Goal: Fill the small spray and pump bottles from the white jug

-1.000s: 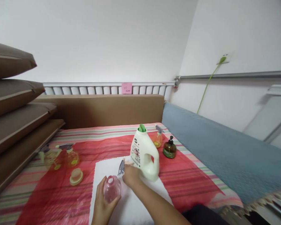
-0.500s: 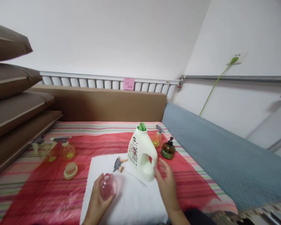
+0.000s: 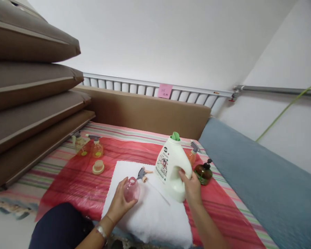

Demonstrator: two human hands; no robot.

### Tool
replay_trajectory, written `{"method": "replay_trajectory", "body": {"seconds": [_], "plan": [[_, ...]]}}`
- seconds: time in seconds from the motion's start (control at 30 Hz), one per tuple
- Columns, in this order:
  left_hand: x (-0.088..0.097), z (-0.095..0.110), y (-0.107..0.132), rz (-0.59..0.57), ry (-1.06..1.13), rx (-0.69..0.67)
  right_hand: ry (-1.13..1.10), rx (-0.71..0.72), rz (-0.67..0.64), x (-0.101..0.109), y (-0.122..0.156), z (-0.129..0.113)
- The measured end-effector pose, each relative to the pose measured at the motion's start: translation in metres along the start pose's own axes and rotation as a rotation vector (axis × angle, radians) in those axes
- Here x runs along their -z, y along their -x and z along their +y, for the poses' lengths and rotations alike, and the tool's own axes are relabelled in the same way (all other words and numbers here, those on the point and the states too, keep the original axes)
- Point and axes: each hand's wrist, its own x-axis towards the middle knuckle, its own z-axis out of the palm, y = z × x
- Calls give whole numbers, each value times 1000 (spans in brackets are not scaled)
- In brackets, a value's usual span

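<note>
My left hand (image 3: 119,204) is wrapped round a small clear pink bottle (image 3: 131,188) with an open neck, held upright on a white towel (image 3: 150,214). A grey spray trigger head (image 3: 142,174) lies on the towel just beyond the bottle. My right hand (image 3: 191,186) grips the handle of a white detergent jug (image 3: 171,166) with a green cap, which stands at the towel's right edge.
A red plastic sheet (image 3: 80,186) covers a striped bedcover. Two yellowish spray bottles (image 3: 93,148) and a round cap (image 3: 98,167) sit at the left. A small spray bottle (image 3: 192,155) and a dark green pump bottle (image 3: 203,173) stand behind the jug. Brown cushions (image 3: 28,103) are stacked left; a blue mat (image 3: 248,173) lies right.
My right hand let go of the spray trigger, which now lies on the towel, then moved right and closed on the jug's handle. The view has shifted to the left.
</note>
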Motion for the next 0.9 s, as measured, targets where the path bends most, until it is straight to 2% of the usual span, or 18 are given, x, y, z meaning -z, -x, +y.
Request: {"method": "replay_trajectory", "body": {"seconds": [0.17, 0.3, 0.4, 0.6, 0.9], "plan": [[-3, -2, 1, 18, 18, 13, 165, 71, -125, 40, -1, -44], [-4, -4, 2, 6, 27, 23, 464, 246, -277, 71, -1, -77], [-3, -6, 2, -5, 36, 13, 635, 347, -395, 85, 2, -97], [-1, -4, 2, -35, 44, 14, 785, 460, -614, 88, 14, -122], [0, 5, 3, -31, 60, 32, 1038, 593, -767, 75, 13, -150]]}}
